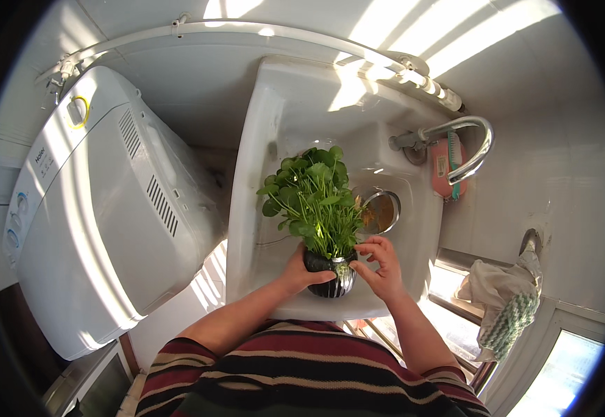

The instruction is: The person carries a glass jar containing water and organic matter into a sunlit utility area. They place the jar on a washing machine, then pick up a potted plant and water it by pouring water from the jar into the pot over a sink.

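Observation:
A dark ribbed pot (332, 284) is held over the near part of a white ceramic sink (242, 208). Round-leaved green stems of a potted plant (315, 193) rise from it and lean toward the far left. My left hand (302, 273) grips the pot's left side, thumb across its front. At the right rim, my right hand (380, 266) has its fingers apart, with thumb and fingertips at the pot's edge and lowest stems. Whether those fingertips pinch a stem is too small to tell. Beyond them, a round clear bowl (385, 211) with yellowish-brown bits sits in the basin, partly behind the leaves.
A chrome faucet (471, 122) arches in from the right, beside a pink item with a teal brush (454, 164). Left of the sink stands a white Haier washing machine (120, 208). Cloths (505, 302) hang at right; a white pipe (281, 30) runs along the wall.

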